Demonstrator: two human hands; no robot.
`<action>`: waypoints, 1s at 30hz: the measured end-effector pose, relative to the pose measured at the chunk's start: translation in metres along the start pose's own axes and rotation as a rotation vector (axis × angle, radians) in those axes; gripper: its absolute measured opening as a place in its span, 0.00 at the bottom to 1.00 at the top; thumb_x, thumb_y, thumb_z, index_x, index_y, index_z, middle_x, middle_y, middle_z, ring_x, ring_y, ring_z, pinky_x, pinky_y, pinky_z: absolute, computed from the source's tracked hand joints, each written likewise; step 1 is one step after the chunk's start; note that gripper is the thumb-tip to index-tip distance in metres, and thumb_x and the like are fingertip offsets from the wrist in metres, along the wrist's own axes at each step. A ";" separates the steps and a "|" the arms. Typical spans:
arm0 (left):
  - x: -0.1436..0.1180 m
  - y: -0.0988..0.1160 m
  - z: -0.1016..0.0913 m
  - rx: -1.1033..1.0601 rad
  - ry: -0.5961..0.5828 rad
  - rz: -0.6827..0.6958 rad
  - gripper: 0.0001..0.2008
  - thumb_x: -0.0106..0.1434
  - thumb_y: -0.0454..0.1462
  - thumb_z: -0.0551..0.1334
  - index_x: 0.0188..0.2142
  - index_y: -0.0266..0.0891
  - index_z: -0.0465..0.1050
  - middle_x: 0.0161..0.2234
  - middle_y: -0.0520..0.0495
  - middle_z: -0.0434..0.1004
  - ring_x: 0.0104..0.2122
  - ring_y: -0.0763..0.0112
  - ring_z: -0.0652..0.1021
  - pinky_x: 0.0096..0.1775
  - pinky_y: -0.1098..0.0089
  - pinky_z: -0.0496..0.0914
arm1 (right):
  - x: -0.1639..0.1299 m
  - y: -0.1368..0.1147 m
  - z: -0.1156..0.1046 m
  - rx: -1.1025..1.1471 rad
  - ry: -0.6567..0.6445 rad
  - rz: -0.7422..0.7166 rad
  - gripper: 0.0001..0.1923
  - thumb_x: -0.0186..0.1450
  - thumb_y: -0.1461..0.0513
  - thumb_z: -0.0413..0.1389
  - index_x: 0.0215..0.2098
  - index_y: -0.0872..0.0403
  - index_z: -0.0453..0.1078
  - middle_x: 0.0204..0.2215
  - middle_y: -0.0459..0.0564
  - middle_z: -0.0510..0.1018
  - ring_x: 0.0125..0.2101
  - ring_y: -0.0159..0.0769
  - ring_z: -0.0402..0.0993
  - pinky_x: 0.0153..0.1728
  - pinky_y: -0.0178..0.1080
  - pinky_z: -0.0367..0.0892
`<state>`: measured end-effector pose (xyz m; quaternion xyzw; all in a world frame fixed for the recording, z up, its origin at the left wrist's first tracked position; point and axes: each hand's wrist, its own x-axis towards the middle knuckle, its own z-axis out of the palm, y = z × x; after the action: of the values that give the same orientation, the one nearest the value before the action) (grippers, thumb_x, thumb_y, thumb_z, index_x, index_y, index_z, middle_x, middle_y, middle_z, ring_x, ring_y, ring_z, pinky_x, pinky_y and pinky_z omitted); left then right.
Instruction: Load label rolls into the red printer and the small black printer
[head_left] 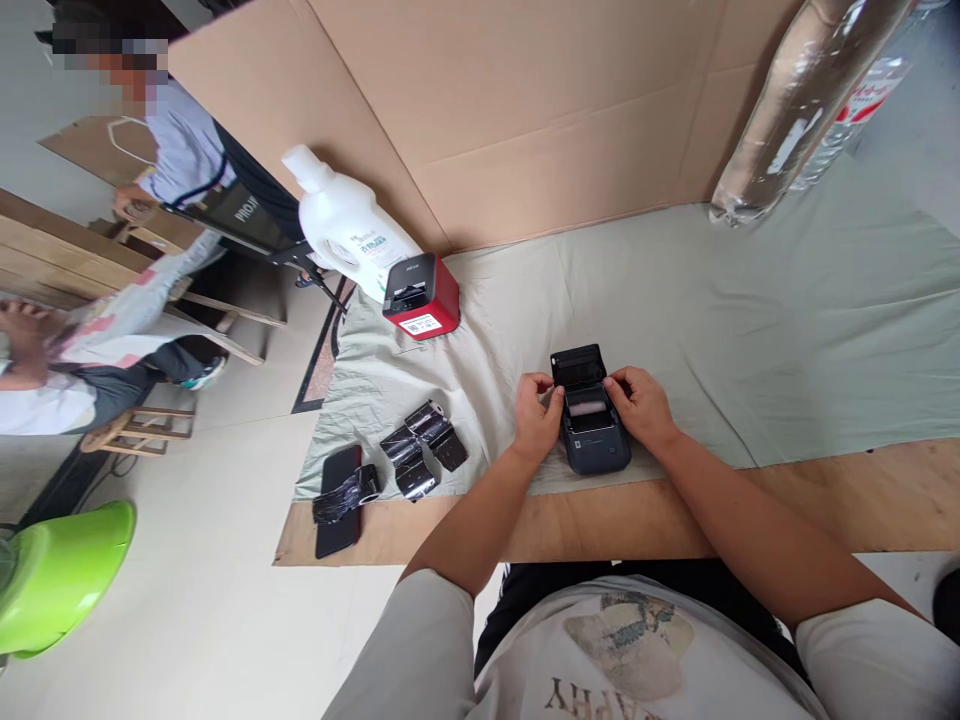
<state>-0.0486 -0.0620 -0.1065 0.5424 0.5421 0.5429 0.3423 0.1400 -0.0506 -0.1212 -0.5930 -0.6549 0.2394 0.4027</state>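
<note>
A small black label printer (600, 452) lies on the cloth in front of me, its lid (577, 366) tipped up at the far end. Inside the compartment a pale roll (587, 408) shows. My left hand (537, 414) is closed on the printer's left edge near the lid hinge, thumb pressed along the side. On the opposite edge my right hand (643, 408) grips the printer with fingers bent. To the left lie black wrapped strips (409, 462) with shiny film. Another black strip (341, 497) rests across a dark phone (335, 540).
A red and black box-shaped device (442, 300) stands beside a white jug (360, 225) at the back left. Cardboard (540, 110) walls the far side. A wrapped roll (795, 120) and a plastic bottle (832, 140) stand far right. Two people sit at left, near a green basin (67, 575).
</note>
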 end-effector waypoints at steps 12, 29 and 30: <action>-0.012 0.022 0.003 0.292 -0.310 0.116 0.15 0.53 0.45 0.71 0.39 0.45 0.79 0.42 0.41 0.75 0.49 0.49 0.67 0.57 0.49 0.57 | 0.002 0.004 0.000 0.016 -0.037 0.020 0.19 0.67 0.47 0.47 0.30 0.49 0.69 0.32 0.54 0.78 0.37 0.46 0.73 0.40 0.48 0.68; -0.023 0.051 -0.093 -0.008 -0.214 0.003 0.07 0.60 0.42 0.67 0.36 0.43 0.80 0.38 0.45 0.81 0.40 0.62 0.78 0.46 0.62 0.71 | 0.004 0.012 0.001 0.023 -0.042 -0.021 0.18 0.65 0.47 0.48 0.30 0.50 0.70 0.30 0.54 0.78 0.33 0.44 0.73 0.37 0.46 0.67; -0.027 0.048 -0.109 0.076 -0.209 0.023 0.06 0.60 0.40 0.67 0.36 0.43 0.80 0.38 0.45 0.81 0.39 0.62 0.79 0.46 0.61 0.71 | 0.005 0.012 0.001 0.022 -0.041 -0.019 0.18 0.65 0.47 0.48 0.30 0.50 0.70 0.30 0.54 0.78 0.33 0.44 0.73 0.37 0.46 0.67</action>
<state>-0.1378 -0.1201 -0.0476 0.6149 0.5174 0.4662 0.3699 0.1460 -0.0439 -0.1301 -0.5772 -0.6660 0.2548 0.3978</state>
